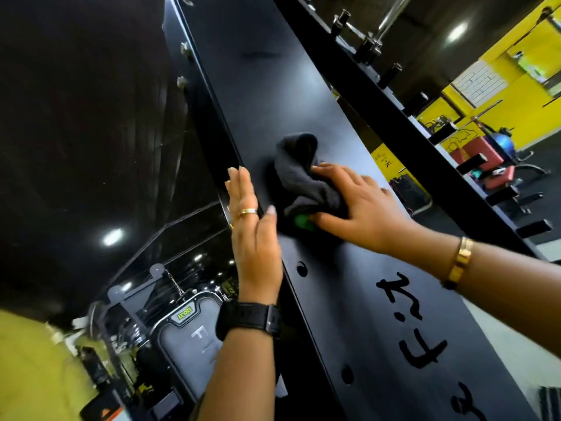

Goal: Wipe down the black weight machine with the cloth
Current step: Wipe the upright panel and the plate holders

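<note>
On my feed the flat matte face of the black weight machine point(303, 117) runs diagonally across the view, lightly sheened, with round holes and cut-out lettering point(422, 354) in its lower part. The dark grey cloth point(306, 180) sits bunched against that face about midway up. The right hand point(361, 208) presses it there, fingers spread a little over the top of the bundle and thumb tucked beneath, so the fabric is gathered between them. The left hand point(255, 235) lies flat along the panel's left edge, fingers straight and pressed together, thumb held apart. It wears a gold ring point(248, 211) and a black wristwatch point(249, 319); a gold bracelet point(461, 262) circles the right wrist. Behind to the right I see yellow gym walls point(485, 71), a red padded bench point(485, 153), a blue exercise ball point(504, 141) and a black upright with short pegs point(534, 229). To the left a dark glossy surface point(91, 117) shows spots of light. A small green patch point(301, 221) peeks from under the cloth by the thumb; I cannot tell what it is. The lettering is cut off at the frame's bottom edge and I cannot read it.
</note>
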`<move>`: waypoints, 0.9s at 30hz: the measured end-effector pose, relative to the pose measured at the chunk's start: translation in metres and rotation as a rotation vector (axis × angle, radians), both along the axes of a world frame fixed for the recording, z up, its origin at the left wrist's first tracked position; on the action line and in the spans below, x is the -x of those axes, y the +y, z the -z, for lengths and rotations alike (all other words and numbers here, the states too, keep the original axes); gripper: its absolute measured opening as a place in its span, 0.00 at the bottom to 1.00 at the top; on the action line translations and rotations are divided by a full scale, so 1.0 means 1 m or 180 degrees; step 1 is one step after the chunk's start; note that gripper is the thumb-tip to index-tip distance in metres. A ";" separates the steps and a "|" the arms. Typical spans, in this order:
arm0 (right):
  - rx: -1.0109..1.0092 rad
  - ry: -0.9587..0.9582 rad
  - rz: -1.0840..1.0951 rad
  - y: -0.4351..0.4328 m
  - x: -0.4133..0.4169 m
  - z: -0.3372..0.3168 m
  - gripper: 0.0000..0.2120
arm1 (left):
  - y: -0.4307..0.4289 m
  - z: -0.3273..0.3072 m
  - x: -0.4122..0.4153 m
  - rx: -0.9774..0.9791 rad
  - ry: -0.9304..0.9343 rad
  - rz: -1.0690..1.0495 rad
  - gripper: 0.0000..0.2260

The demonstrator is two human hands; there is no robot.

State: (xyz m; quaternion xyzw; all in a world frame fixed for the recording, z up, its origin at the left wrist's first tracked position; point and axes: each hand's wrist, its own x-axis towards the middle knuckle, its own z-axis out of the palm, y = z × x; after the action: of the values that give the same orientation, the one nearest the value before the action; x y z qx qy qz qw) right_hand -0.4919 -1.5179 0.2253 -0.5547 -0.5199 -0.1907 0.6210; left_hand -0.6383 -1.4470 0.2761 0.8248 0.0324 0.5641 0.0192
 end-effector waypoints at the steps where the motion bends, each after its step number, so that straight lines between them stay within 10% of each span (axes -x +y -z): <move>1: 0.0078 0.0041 0.0014 0.001 -0.009 -0.005 0.34 | 0.000 0.004 0.001 -0.0034 0.0021 -0.0054 0.29; 13: -0.0063 -0.0067 -0.0400 0.009 -0.022 -0.166 0.34 | -0.021 0.027 0.001 -0.0808 0.0127 -0.1861 0.30; 21: -0.0371 -0.0826 -0.0105 0.023 -0.012 -0.062 0.39 | -0.019 0.032 0.001 -0.0354 0.0052 -0.1097 0.31; 27: 0.0007 0.0526 0.0069 0.035 -0.058 -0.004 0.35 | -0.024 0.043 0.001 -0.0072 -0.0021 -0.1009 0.32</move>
State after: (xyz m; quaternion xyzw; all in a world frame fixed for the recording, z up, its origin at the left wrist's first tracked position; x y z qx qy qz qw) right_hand -0.4339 -1.4833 0.2288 -0.5749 -0.4610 -0.1503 0.6591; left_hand -0.6394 -1.4712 0.2331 0.8076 0.1558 0.5632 -0.0793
